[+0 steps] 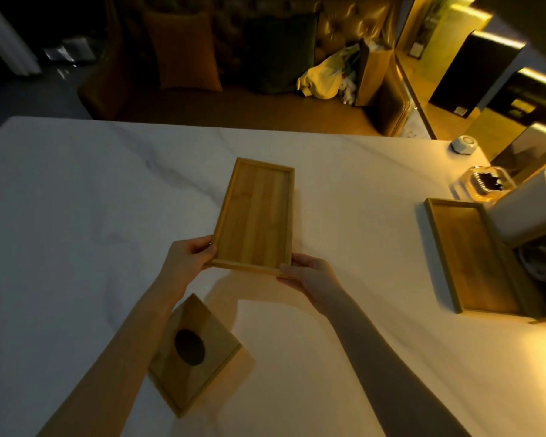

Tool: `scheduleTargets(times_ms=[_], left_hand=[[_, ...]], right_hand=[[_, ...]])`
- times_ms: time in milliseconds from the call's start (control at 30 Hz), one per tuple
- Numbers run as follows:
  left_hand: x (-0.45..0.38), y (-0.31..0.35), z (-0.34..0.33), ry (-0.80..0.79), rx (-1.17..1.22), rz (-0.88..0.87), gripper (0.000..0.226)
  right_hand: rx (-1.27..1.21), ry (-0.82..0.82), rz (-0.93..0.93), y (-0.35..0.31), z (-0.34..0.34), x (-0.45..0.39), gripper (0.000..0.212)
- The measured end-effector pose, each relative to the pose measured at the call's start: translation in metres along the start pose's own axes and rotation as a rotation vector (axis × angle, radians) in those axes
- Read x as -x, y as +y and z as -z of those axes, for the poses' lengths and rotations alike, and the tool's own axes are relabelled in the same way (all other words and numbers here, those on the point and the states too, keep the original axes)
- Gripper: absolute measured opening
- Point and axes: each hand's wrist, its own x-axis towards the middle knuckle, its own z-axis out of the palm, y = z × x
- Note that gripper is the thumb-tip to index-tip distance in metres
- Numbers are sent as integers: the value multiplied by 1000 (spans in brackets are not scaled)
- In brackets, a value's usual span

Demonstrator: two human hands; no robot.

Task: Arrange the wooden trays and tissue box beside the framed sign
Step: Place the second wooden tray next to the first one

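I hold a long, shallow wooden tray [256, 216] over the middle of the white marble table [76, 200]. My left hand [188, 255] grips its near left corner and my right hand [308, 272] grips its near right corner. A wooden tissue box [191, 351] with a dark oval opening lies on the table under my left forearm. A second wooden tray [467, 257] rests at the right side of the table. I cannot see a framed sign.
At the far right stand a white paper roll [524, 212], a glass dish [483, 184] with dark contents and a small white round object [464, 144]. Beyond the table's far edge is a brown sofa [234, 58] with cushions and bags.
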Motion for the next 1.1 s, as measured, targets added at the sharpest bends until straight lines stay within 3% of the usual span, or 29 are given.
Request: scheduleTargets(times_ms=[533, 767, 933, 1100], left_hand=[[40, 39, -174, -58, -99, -164, 29], [45, 27, -237, -115, -188, -177, 17], [44, 15, -265, -107, -224, -155, 35], [40, 5, -290, -96, -222, -108, 30]], right_hand=[[117, 171, 145, -35, 170, 62, 36], [175, 262, 93, -25, 228, 66, 30], [187, 289, 23, -18, 256, 60, 28], [186, 307, -52, -11, 276, 49, 31]])
